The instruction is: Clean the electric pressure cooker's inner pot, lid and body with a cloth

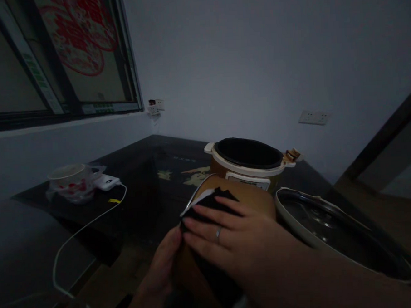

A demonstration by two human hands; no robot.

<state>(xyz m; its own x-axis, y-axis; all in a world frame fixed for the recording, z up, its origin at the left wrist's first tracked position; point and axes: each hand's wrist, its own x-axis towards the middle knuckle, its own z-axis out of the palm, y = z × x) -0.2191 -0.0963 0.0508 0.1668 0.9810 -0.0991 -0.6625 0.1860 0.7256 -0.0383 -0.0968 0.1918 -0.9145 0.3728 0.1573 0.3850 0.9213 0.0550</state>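
In the head view, my right hand [225, 232], with a ring on one finger, presses a black cloth [212, 206] with a pale edge against a tan, rounded pot-like vessel [253, 199]. Its fingers lie together over the cloth. My left hand [162, 260] grips the vessel's near left side by the thin silver rim, thumb up near my right fingertips. The vessel is tilted, and its lower part is dim and partly covered by my hands. Just behind stands a cooker [249, 168] with a white rim, side handles and a dark inside.
On the right lies a large round lid [317, 217] with a pale rim. A cup in plastic wrap [70, 182] and a white power strip [106, 182] with a trailing cord sit on the dark glossy table [134, 175] at left. Wall sockets [314, 117] are behind.
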